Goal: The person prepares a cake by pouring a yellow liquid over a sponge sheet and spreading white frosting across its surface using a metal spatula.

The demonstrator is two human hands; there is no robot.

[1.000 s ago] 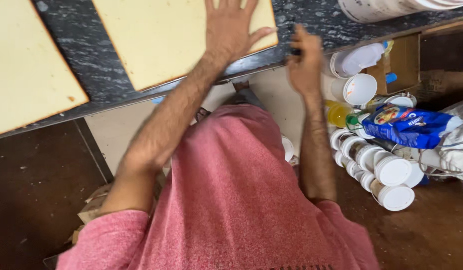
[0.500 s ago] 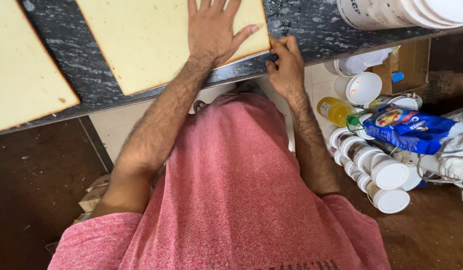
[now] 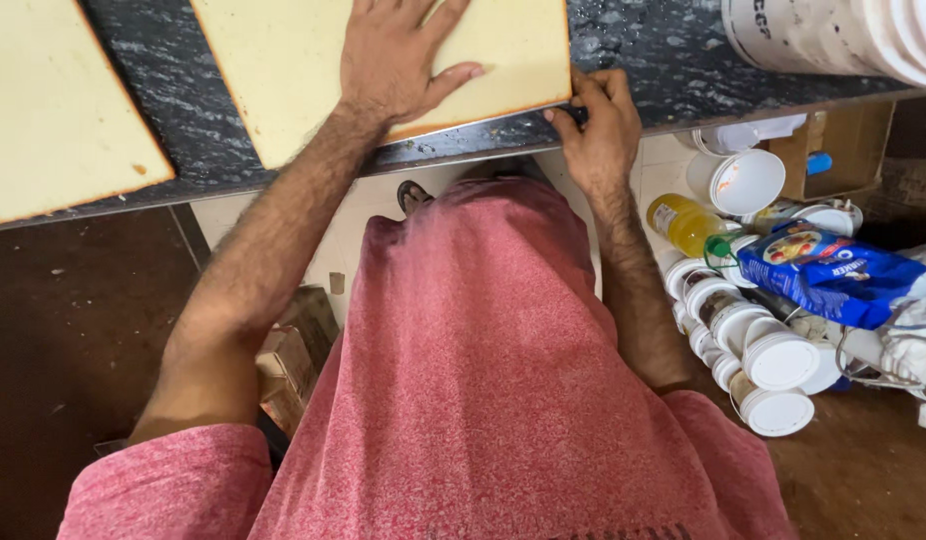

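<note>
A cream square tile lies on a dark speckled stone counter. My left hand rests flat on the tile with its fingers spread and holds nothing. My right hand sits at the tile's near right corner, at the counter's front edge. Its fingers and thumb are pinched on a small dark object, most of which is hidden by the hand. My red shirt fills the lower middle of the view.
A second cream tile lies on the counter at the left. A white bucket stands at the counter's right end. On the floor to the right are several white lidded jars, a yellow bottle and a blue packet.
My right hand has come down from a raised position to the tile's near right corner at the counter edge. My left hand has stayed flat on the tile.
</note>
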